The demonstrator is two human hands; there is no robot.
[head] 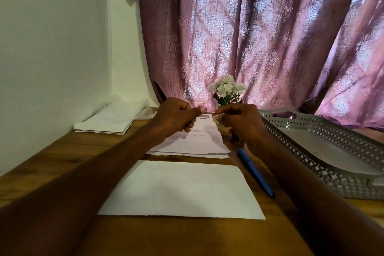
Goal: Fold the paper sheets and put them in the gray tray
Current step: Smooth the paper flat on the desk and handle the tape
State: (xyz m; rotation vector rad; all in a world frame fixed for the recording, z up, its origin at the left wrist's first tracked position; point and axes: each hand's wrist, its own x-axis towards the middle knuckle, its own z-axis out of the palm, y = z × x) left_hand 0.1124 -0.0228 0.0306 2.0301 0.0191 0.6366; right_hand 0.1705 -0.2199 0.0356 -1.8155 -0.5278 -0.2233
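A printed paper sheet (202,134) is lifted at its far edge off a small stack of sheets (187,154) in the middle of the wooden table. My left hand (176,119) pinches the sheet's far left corner. At the far right corner my right hand (241,122) pinches it too. Nearer to me a folded white sheet (180,189) lies flat on the table. The gray perforated tray (332,151) stands at the right and holds a pale sheet on its floor.
A blue pen (256,172) lies between the papers and the tray. White flowers in a small vase (227,89) stand just behind my hands. Folded white cloth (108,120) lies at the far left by the wall. A purple curtain (259,33) hangs behind the table.
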